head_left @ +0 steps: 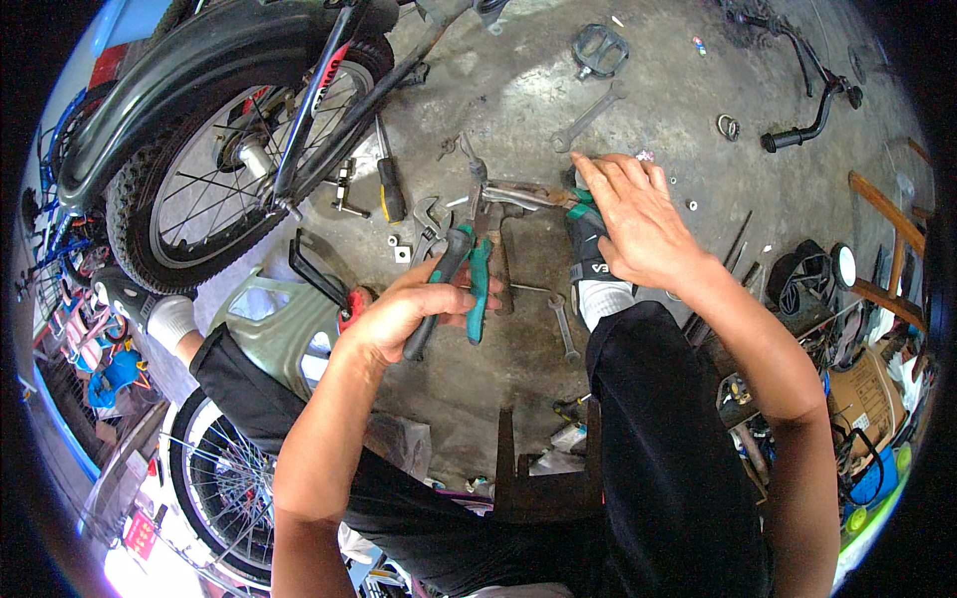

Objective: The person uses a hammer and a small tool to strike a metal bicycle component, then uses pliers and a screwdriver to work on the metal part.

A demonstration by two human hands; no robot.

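My left hand (pixel 404 309) is closed around a pair of pliers (pixel 478 284) with green and black handles, its metal head pointing away from me. Fingers stretched out, my right hand (pixel 643 224) lies over the green handles of a second pair of pliers (pixel 538 193), beside my shoe (pixel 588 251). Its palm and whatever it touches underneath are hidden. Between the hands, a hammer (pixel 503 239) is partly covered by the tools. An adjustable wrench (pixel 427 221) lies just beyond my left hand. A small combination wrench (pixel 563 324) rests on the floor nearer to me.
A bicycle wheel (pixel 234 164) with a black fender stands at the far left. Near it lie a yellow-black screwdriver (pixel 389 184) and a chain tool (pixel 346 189). Farther off are an open-end wrench (pixel 588 118), a pedal (pixel 601 50) and handlebars (pixel 812 90). A pale green stool (pixel 264 324) stands left.
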